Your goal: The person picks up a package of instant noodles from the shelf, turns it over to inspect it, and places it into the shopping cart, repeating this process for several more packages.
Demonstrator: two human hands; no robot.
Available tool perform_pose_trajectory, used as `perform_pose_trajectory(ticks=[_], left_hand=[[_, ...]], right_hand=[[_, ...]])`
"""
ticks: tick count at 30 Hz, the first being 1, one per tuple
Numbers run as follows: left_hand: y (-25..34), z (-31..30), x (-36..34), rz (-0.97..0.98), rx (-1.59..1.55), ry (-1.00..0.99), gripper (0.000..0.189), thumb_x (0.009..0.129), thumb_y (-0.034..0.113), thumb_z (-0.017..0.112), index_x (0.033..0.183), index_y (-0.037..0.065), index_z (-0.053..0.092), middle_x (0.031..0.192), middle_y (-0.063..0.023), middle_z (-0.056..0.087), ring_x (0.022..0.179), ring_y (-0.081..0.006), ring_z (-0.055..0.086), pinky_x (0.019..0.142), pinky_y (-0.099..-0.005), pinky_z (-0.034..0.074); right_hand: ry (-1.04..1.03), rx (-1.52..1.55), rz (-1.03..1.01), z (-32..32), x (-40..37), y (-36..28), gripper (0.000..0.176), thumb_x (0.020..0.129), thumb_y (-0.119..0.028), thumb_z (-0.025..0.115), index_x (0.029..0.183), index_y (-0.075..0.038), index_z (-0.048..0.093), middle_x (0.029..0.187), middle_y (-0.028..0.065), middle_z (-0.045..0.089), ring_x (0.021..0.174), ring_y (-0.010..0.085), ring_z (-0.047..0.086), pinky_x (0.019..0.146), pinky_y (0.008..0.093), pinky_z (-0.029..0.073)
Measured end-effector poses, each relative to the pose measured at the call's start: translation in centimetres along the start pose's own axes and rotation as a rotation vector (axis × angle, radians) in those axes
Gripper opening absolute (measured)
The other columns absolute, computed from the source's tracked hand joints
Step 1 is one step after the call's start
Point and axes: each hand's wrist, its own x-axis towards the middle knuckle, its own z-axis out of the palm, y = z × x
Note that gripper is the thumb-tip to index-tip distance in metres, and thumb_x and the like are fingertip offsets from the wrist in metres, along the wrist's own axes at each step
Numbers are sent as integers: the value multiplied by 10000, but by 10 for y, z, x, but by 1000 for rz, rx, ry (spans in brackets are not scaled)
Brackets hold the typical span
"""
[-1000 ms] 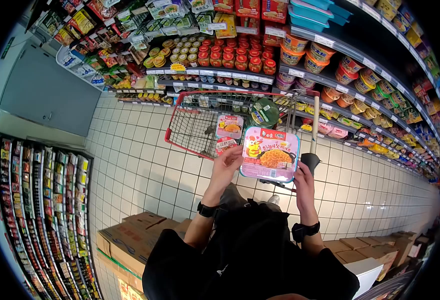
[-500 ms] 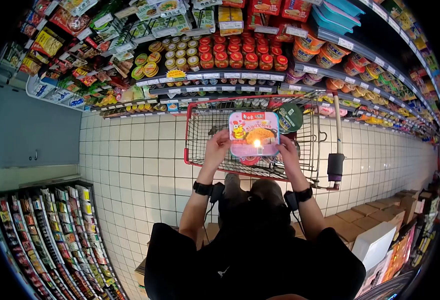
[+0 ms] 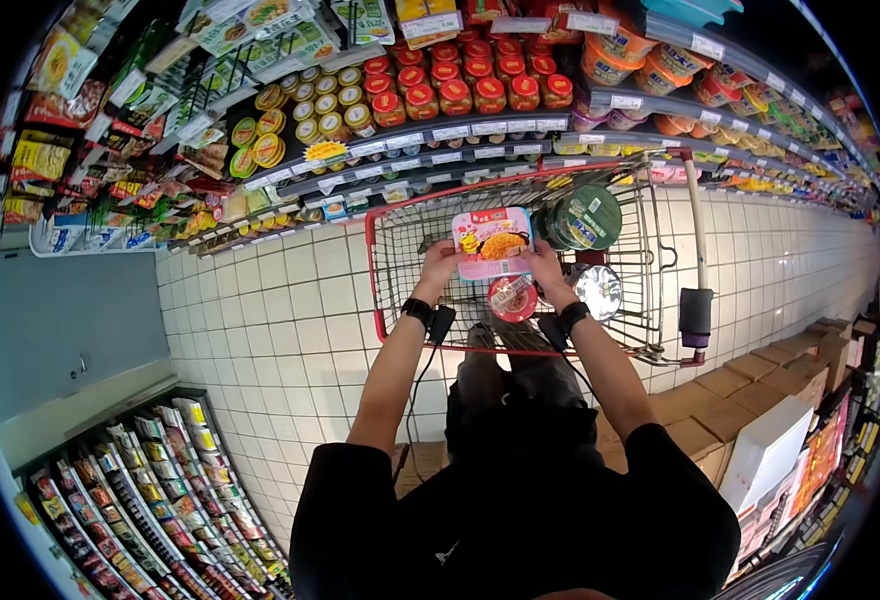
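A pink rectangular food package (image 3: 493,243) with a yellow cartoon figure and a picture of food lies between my two hands, inside the outline of the shopping cart (image 3: 410,203). My left hand (image 3: 441,263) is closed on its left edge, and my right hand (image 3: 543,267) grips the right edge. Just below the package sits a round red-lidded tub (image 3: 512,298). To the right in the cart are a green round container (image 3: 587,217) and a silver-topped round one (image 3: 597,291).
Beyond the cart, shelves hold red-lidded jars (image 3: 455,97) and orange noodle tubs (image 3: 612,60). A grey cabinet (image 3: 60,320) stands at left, above another product rack (image 3: 150,500). Cardboard boxes (image 3: 730,410) line the lower right, beside a white box (image 3: 768,450).
Both hands have moved forward and down with the pink package, which looks smaller and farther from the camera. The red-lidded tub and silver-topped container show more fully. The view has shifted slightly.
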Motion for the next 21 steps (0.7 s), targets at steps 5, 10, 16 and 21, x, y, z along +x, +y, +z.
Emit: perform_pose_trajectory(ticks=[5, 10, 16, 21], left_hand=[[-29, 2, 48, -83, 62, 8, 270, 833, 36, 675, 1098, -11, 661, 970, -72, 695, 860, -151, 645, 764, -276, 510], [-50, 8, 84, -157, 107, 6, 386, 824, 71, 690, 1194, -23, 632, 1015, -64, 674, 898, -150, 624, 811, -266, 485], [-127, -16, 111, -212, 160, 5, 365, 869, 120, 638, 1216, 9, 632, 1011, -42, 694, 805, -94, 616, 699, -235, 487], [-107, -3, 121, -302, 207, -50, 470, 915, 79, 617, 1373, 27, 520, 1207, -67, 641, 1062, -148, 609, 906, -271, 479]], right_hand=[[-96, 130, 69, 23, 38, 40, 662, 849, -358, 657, 1338, 44, 463, 1239, 229, 621, 1138, 358, 608, 970, 382, 456], [-64, -28, 201, 26, 60, 41, 668, 836, -356, 690, 1314, 53, 465, 1188, 244, 635, 1094, 348, 630, 927, 380, 484], [-43, 141, 206, 34, 63, 42, 630, 823, -301, 716, 1295, 41, 478, 1150, 221, 655, 1048, 339, 651, 886, 387, 505], [-37, -18, 135, 40, 93, 57, 697, 782, -354, 737, 1328, -1, 488, 1115, 191, 671, 1017, 307, 661, 870, 387, 513]])
